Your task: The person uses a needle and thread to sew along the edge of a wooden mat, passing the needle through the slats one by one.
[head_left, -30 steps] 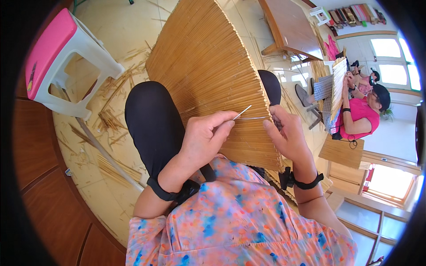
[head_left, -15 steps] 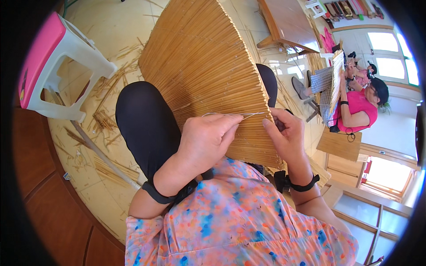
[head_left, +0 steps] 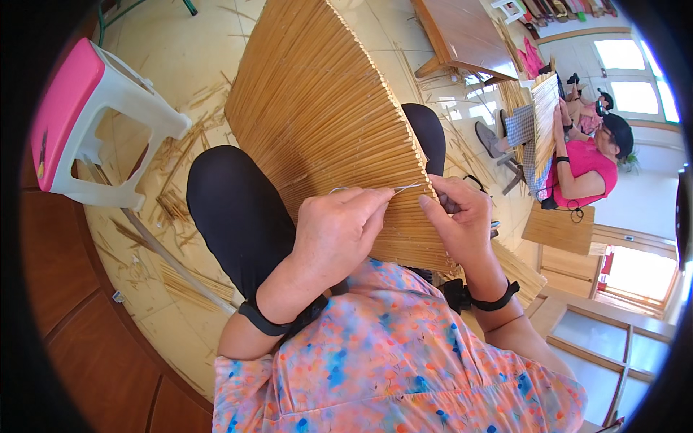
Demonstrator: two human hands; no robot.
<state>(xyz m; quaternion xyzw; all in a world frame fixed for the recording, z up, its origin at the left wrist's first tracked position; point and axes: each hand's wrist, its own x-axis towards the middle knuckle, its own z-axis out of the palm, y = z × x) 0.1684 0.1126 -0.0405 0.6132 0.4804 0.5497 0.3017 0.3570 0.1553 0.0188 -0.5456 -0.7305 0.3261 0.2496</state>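
A fan-shaped panel of thin yellow-brown stalks (head_left: 325, 108), set side by side and stitched across in rows, stands between my knees. My left hand (head_left: 333, 229) is in front of the panel, thumb and forefinger closed in a pinch on a thin white thread (head_left: 408, 187). Two fine strands run from those fingertips to the panel's right edge, and a small loop shows behind the knuckles. I cannot tell whether a needle is there. My right hand (head_left: 465, 220) grips that edge, its thumb on the near face and its fingers curled behind, partly hidden.
A pink-topped white stool (head_left: 72, 108) with a small tool on it stands at left. Loose stalks (head_left: 180, 209) litter the tiled floor. A wooden table (head_left: 465, 36) stands far right, near a seated person in pink (head_left: 588, 169) handling another stalk panel.
The view has shifted slightly. Both hands keep their hold, the thread staying stretched between my left fingertips and the panel's edge. The person at right has tilted their panel a little.
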